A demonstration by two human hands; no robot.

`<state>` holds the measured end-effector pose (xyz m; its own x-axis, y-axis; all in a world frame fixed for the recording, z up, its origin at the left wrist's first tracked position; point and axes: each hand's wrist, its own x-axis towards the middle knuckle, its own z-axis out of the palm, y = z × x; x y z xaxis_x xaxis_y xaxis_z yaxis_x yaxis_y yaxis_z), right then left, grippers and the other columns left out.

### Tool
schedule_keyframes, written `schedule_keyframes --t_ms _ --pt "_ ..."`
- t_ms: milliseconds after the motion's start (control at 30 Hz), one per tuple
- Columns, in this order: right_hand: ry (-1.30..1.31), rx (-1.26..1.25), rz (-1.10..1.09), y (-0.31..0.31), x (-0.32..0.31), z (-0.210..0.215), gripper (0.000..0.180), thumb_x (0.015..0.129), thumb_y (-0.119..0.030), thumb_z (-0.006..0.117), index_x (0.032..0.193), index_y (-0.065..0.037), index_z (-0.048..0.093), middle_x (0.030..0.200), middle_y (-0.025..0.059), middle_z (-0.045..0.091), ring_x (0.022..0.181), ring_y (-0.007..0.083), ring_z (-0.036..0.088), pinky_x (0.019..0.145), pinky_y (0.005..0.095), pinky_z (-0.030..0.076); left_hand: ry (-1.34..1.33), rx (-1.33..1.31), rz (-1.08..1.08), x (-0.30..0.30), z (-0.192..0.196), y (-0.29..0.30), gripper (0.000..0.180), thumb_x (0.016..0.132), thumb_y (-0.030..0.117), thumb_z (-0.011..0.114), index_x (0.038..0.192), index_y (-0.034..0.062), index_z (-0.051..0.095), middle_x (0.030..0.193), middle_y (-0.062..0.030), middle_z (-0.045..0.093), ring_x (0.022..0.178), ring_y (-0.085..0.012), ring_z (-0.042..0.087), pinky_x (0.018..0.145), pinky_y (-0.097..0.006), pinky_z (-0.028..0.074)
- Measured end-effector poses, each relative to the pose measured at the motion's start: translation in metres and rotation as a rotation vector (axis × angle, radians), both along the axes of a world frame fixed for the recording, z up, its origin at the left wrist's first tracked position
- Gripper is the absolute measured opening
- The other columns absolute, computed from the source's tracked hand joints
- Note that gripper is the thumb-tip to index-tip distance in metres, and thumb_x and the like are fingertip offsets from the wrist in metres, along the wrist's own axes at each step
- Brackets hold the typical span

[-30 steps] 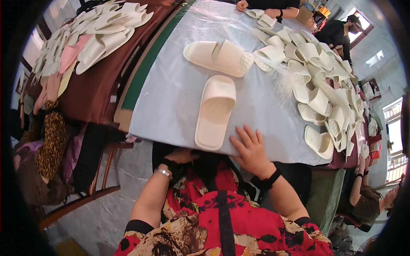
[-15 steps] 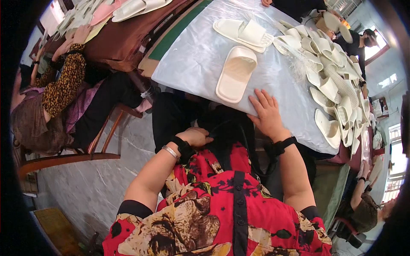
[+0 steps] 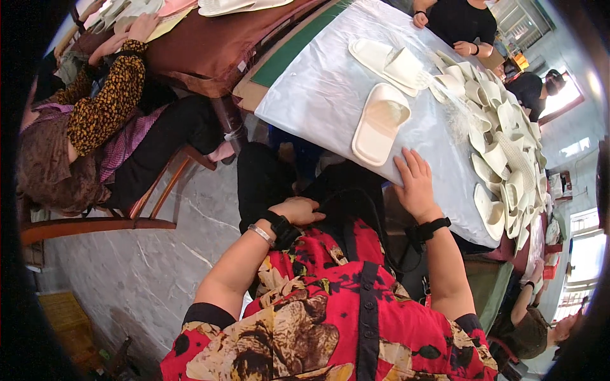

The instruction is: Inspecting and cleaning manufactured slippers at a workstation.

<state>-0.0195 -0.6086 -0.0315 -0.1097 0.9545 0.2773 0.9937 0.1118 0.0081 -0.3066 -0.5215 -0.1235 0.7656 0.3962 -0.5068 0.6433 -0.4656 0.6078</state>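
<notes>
My right hand (image 3: 419,187) lies flat on the near edge of the plastic-covered table (image 3: 305,95). Its fingers are spread, with nothing under them but the cover. Just beyond the fingertips is a cream slipper (image 3: 375,136), sole down, its toe strap pointing away from me. Behind it lies a second cream slipper (image 3: 381,60), turned sideways with its strap to the right. On my lap rests my left hand (image 3: 297,211), fingers loosely extended and holding nothing visible. A large heap of cream slippers (image 3: 492,124) covers the table's right side.
Left of me a co-worker in a patterned sleeve (image 3: 111,101) sits on a wooden chair (image 3: 162,193) at a brown-covered table (image 3: 184,54) bearing more slippers. Across my table stands a person in black (image 3: 467,25). Further people are at the right. Clear film (image 3: 460,120) lies beside the heap.
The whole view has shifted, so the table and slippers sit further right, and more of the person across the table shows. Both my hands keep their places.
</notes>
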Motion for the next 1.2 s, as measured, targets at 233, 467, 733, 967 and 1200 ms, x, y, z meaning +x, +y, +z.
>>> schedule_keyframes --t_ms 233,467,733,967,1200 --pt "-0.005 -0.042 -0.008 0.003 -0.004 0.007 0.069 0.066 -0.01 0.072 0.13 -0.011 0.048 0.142 0.0128 0.039 0.133 0.0348 0.035 0.105 0.0552 0.03 -0.088 -0.127 -0.002 0.008 -0.021 0.014 0.055 0.088 0.051 0.053 0.113 0.0026 0.063 0.116 -0.0188 0.062 0.11 -0.0353 0.057 0.093 -0.041 0.044" --pt "-0.013 -0.076 -0.037 0.009 -0.006 0.007 0.065 0.064 -0.005 0.067 0.127 -0.009 0.049 0.141 0.0147 0.041 0.132 0.0367 0.037 0.105 0.0559 0.03 -0.071 -0.279 -0.109 0.024 -0.034 0.039 0.057 0.084 0.054 0.059 0.108 0.002 0.064 0.104 -0.0184 0.066 0.097 -0.032 0.063 0.083 -0.04 0.047" --pt "0.0 -0.132 -0.079 0.007 -0.005 0.011 0.063 0.062 -0.01 0.065 0.124 -0.01 0.053 0.142 0.0154 0.041 0.132 0.0381 0.036 0.105 0.0579 0.028 -0.173 -0.343 -0.175 0.075 -0.085 0.094 0.049 0.084 0.045 0.059 0.106 0.0026 0.066 0.105 -0.0185 0.066 0.095 -0.0309 0.065 0.08 -0.042 0.049" --pt "0.026 -0.238 -0.09 0.005 -0.005 0.011 0.062 0.062 -0.017 0.068 0.123 -0.015 0.056 0.14 0.0132 0.044 0.132 0.0356 0.037 0.107 0.057 0.026 -0.223 -0.176 -0.362 0.071 -0.137 0.133 0.045 0.085 0.041 0.057 0.106 0.003 0.066 0.106 -0.0188 0.066 0.096 -0.031 0.065 0.08 -0.042 0.05" --pt "0.004 -0.202 -0.117 0.003 -0.004 0.011 0.063 0.06 -0.014 0.068 0.122 -0.011 0.056 0.14 0.0173 0.042 0.131 0.0384 0.038 0.107 0.0566 0.025 -0.189 -0.111 -0.257 0.107 -0.162 0.117 0.042 0.085 0.038 0.056 0.106 0.0035 0.067 0.107 -0.0192 0.066 0.097 -0.031 0.065 0.081 -0.042 0.05"
